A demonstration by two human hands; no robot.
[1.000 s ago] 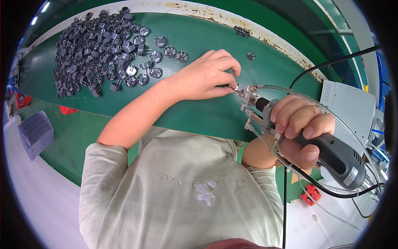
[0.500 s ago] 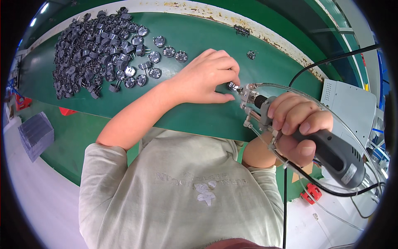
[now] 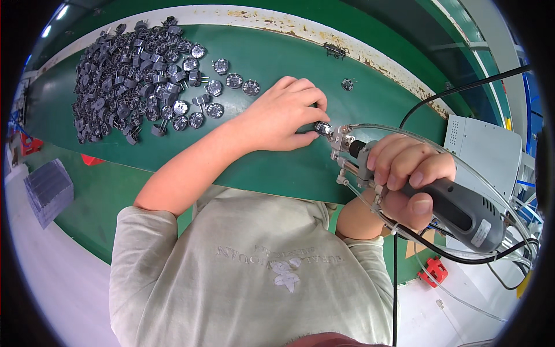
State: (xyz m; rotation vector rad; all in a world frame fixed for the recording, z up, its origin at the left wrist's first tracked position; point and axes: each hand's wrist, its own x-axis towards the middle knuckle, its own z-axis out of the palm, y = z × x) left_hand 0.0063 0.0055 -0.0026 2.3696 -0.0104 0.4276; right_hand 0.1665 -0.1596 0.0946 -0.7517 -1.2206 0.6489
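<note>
With the thumb and fingertips of my left hand [image 3: 284,117] I pinch a small round circuit-board part [image 3: 323,128] just above the green tabletop. My right hand [image 3: 409,173] is wrapped round a dark grey handheld power tool [image 3: 462,217] with clear tubes and a metal fitting [image 3: 343,142] at its front end. That metal tip meets or nearly meets the held part; contact cannot be made out. To the left of my left hand lies a heap of similar round parts [image 3: 124,81] with grey housings and thin pins. Several loose ones [image 3: 251,87] lie between heap and hand.
A single part [image 3: 347,84] and a dark cluster of small pieces [image 3: 335,50] lie toward the rusty white rail [image 3: 277,17]. A light grey machine box [image 3: 483,153] stands at the right. A black cable [image 3: 457,91] arches above the table, and hoses trail from the tool.
The held part now shows more of its face between my left fingertips. Both hands sit slightly lower and farther left in view, while the table has also shifted a little.
</note>
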